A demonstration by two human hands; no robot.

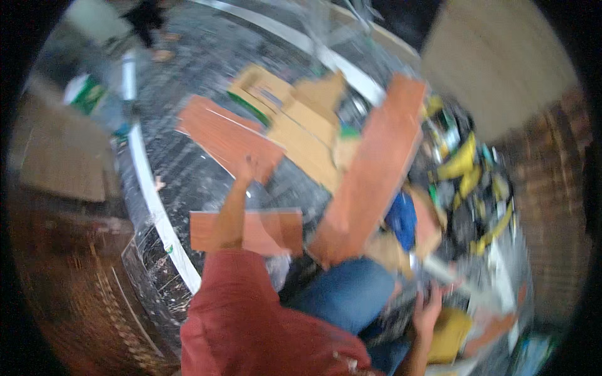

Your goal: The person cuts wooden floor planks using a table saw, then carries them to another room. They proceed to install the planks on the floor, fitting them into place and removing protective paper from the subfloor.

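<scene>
A reddish-brown wood-look plank [225, 134] lies at the upper left of centre, and my left hand [247, 169] is at its near end; blur hides whether the fingers grip it. Beneath my left forearm lies a shorter plank piece [268, 230]. A long plank [371, 174] runs slantwise to the right, its near end by my knee. My right hand [428, 303] is low at the right, fingers bent around or beside a small blurred object that I cannot identify. Flattened cardboard [301, 141] lies between the planks.
Yellow and black items [463, 174], perhaps tools or bags, are heaped at the right. A blue cloth or bag [402, 221] lies beside the long plank. A white strip [153, 202] curves along the left. A cardboard sheet [494, 61] is at the upper right. Part of another person [146, 23] shows at top left.
</scene>
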